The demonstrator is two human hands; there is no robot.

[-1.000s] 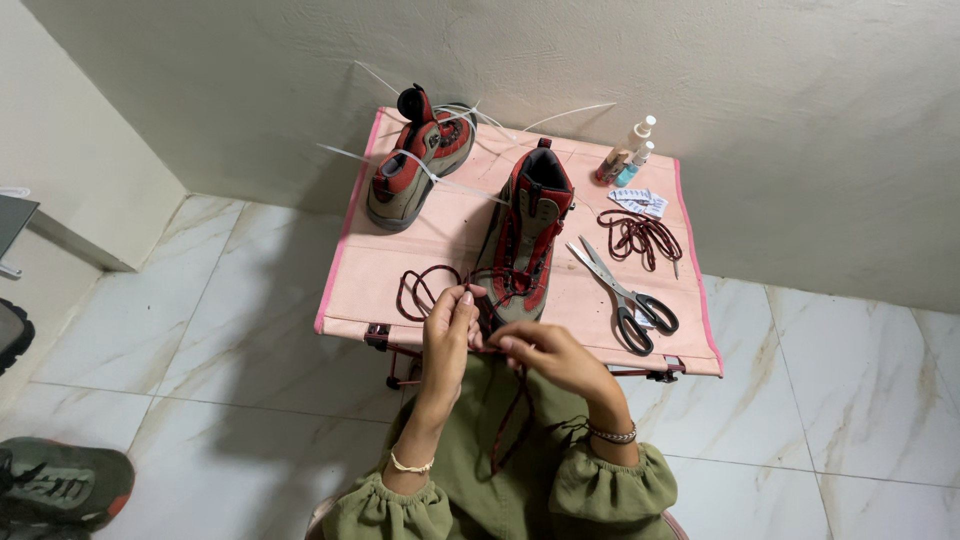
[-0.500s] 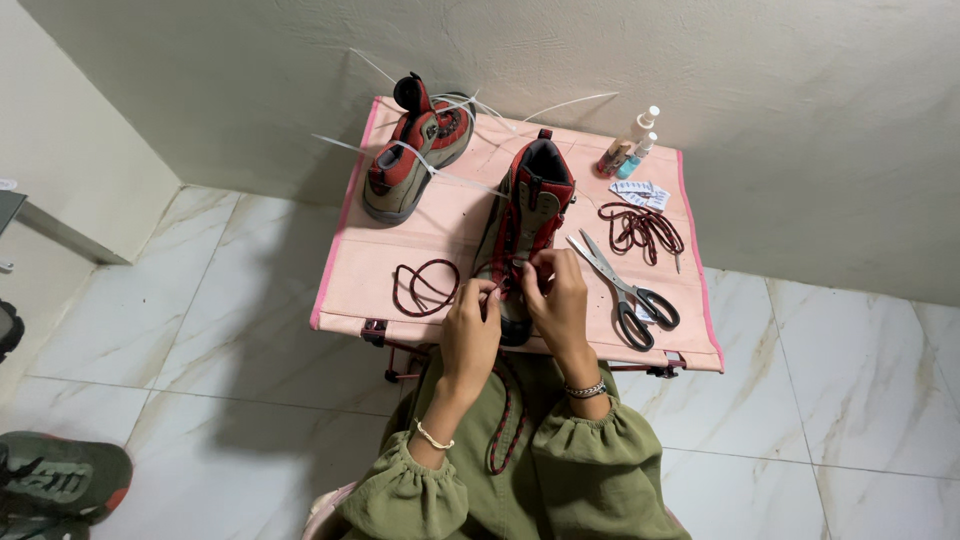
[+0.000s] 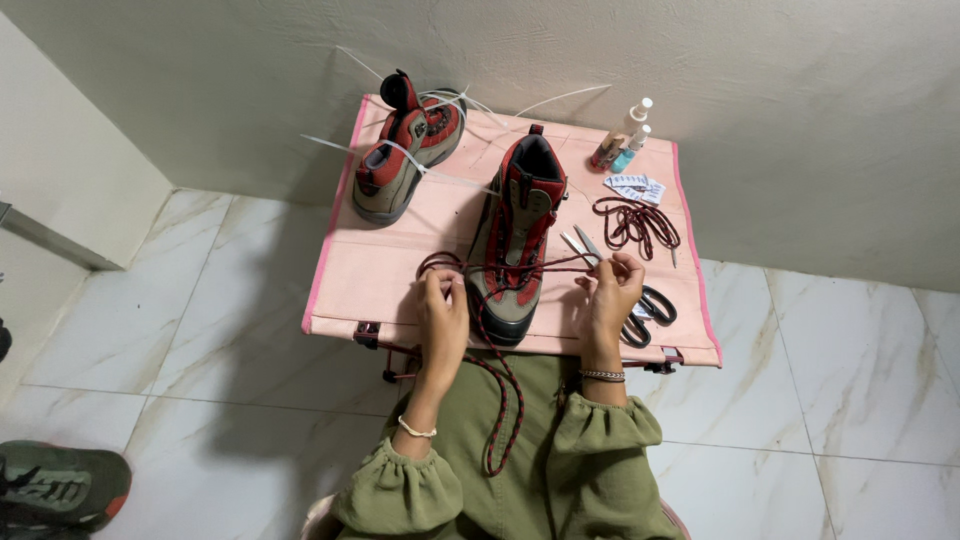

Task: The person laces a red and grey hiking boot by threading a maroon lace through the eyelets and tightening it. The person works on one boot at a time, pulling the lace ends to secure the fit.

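A grey and red hiking boot (image 3: 517,240) stands on a small pink table (image 3: 385,280), toe toward me. A dark red lace (image 3: 497,385) runs through its lowest eyelets. My left hand (image 3: 441,318) grips one lace end left of the toe; the slack hangs down over my green lap. My right hand (image 3: 610,297) pinches the other lace end to the right of the boot, pulled taut. A second matching boot (image 3: 405,150) lies at the table's back left with white laces sticking out.
Scissors (image 3: 640,295) lie just under my right hand. A coiled dark red lace (image 3: 635,222), a small white packet (image 3: 636,187) and two small bottles (image 3: 625,135) sit at the back right. Another shoe (image 3: 55,487) rests on the tiled floor at lower left.
My hands were together at the boot's toe; they have now moved apart to either side, drawing the lace ends outward through the lowest eyelets.
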